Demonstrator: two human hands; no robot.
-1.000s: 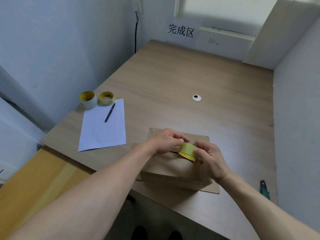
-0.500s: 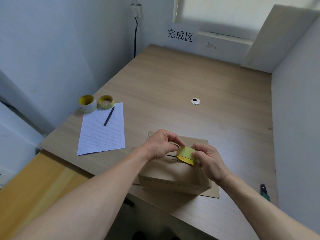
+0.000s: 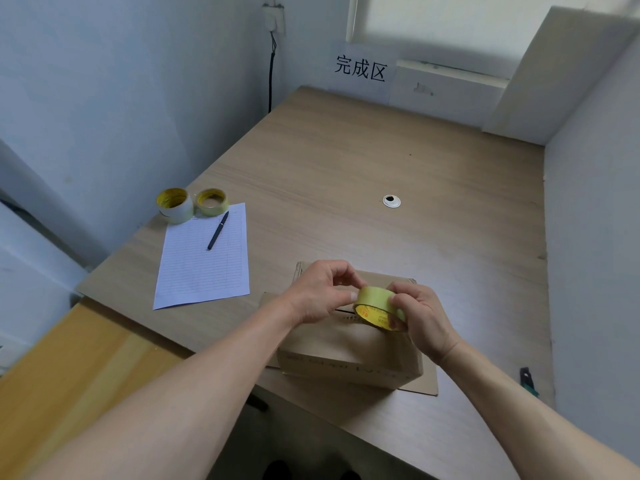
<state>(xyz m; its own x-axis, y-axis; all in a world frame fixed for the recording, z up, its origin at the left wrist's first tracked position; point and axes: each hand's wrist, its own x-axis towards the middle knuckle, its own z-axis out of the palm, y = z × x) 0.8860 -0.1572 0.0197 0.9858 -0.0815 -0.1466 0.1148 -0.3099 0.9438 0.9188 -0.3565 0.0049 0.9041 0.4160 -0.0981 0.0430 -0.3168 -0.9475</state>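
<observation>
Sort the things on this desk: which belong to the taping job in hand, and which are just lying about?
In the job: held tape roll, left hand, right hand, cardboard box.
Lying about: white spare roll, yellow spare roll, lined sheet, pen, green-handled tool.

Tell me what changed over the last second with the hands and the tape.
The left hand raised its fingers off the tape roll into an arch; thumb and fingertips now pinch at the roll's left edge. The right hand grips the roll as before, over the cardboard box. Box, lined paper, pen and two spare rolls stayed put.
</observation>
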